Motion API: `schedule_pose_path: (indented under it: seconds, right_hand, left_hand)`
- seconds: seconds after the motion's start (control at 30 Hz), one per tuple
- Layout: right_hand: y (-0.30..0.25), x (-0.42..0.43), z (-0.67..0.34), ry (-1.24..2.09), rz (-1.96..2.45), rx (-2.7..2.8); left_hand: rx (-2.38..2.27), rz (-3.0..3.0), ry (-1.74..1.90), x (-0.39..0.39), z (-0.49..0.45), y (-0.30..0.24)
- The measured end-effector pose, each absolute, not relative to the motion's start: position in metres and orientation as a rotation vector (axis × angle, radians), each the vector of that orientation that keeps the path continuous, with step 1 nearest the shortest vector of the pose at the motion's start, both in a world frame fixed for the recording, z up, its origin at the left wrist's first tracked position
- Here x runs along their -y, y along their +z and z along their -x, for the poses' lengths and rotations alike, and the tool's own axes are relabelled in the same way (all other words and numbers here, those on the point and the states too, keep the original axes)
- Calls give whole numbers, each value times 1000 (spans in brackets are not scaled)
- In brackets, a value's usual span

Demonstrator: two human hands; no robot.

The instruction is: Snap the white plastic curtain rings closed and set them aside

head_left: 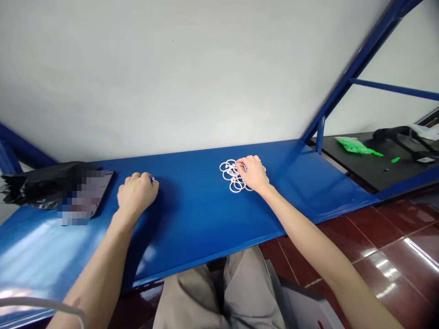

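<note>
A small heap of thin white rings (231,176) lies on the blue table (192,214) right of centre. My right hand (254,172) rests on the heap's right side, its fingers pinched on one ring. My left hand (136,192) sits closed on the table to the left, apart from the heap. A small white piece shows at its fingertips, too small to name.
A black bag (30,185) and a flat dark card (85,196) lie at the table's left end. A blue frame post (356,64) rises at the right. Beyond it, a black bench (370,167) holds a green bag (356,146) and a black tool (401,135).
</note>
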State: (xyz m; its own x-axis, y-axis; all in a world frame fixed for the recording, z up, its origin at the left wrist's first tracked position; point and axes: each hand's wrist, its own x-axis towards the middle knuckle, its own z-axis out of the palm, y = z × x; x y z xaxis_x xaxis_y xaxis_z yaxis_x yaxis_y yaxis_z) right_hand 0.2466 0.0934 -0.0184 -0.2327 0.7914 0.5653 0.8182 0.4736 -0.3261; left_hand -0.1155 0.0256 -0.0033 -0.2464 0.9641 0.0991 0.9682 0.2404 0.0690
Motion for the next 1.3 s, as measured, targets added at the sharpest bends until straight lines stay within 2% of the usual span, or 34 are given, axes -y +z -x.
schedule_pose_path:
  seconds: [0.27,0.47,0.63,0.77,0.97,1.3]
  right_hand:
    - [-4,-75,-246,-99,1169,1978]
    - [-6,-42,-215,164,851,2206]
    - [-14,-22,-197,441,821,2249]
    - [-16,-21,-198,545,833,2152]
    - [-18,-19,-196,407,768,2166]
    - [-21,-18,-198,52,611,2414]
  left_hand:
    - [2461,1908,-289,-28,114,-7]
    - [2064,2264,-898,-17,59,-7]
    - [1661,2478,-1169,8,12,-10]
    - [1778,2468,-1376,16,6,-8]
    - [2173,2522,-1598,15,7,-10]
    - [2069,2496,-1559,23,0,-13]
